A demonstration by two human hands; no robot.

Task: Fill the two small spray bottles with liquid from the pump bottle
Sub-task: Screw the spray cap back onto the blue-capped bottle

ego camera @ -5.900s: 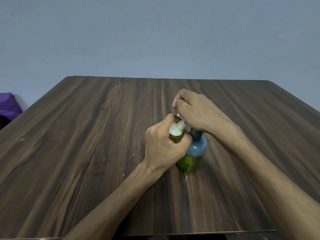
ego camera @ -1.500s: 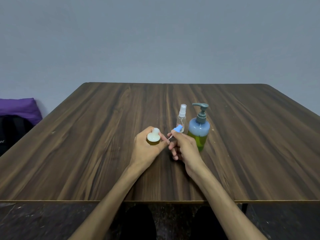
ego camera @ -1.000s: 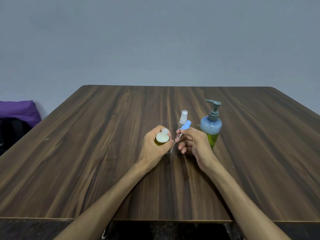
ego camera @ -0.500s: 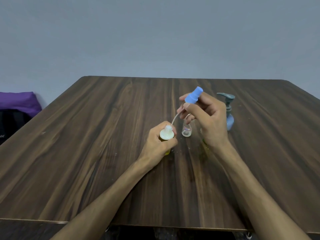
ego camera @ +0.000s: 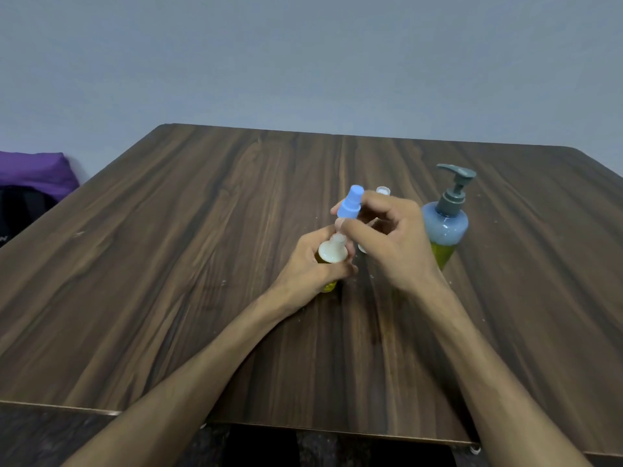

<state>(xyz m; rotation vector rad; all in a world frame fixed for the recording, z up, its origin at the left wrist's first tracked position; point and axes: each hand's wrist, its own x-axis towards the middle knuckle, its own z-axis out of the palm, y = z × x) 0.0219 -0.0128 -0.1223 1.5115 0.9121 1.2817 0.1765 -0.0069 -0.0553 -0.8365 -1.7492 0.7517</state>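
Between the hands, the blue spray head (ego camera: 350,203) is pinched by the right hand (ego camera: 394,244) above the filled spray bottle (ego camera: 332,256), which is gripped by the left hand (ego camera: 312,269). Its tube should be kept vertical and threaded gently.

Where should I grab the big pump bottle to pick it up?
Grab the pump bottle around its wide round body, from its right side. That side is open, while the right hand is close on its left. The thin pump head on top could press down.
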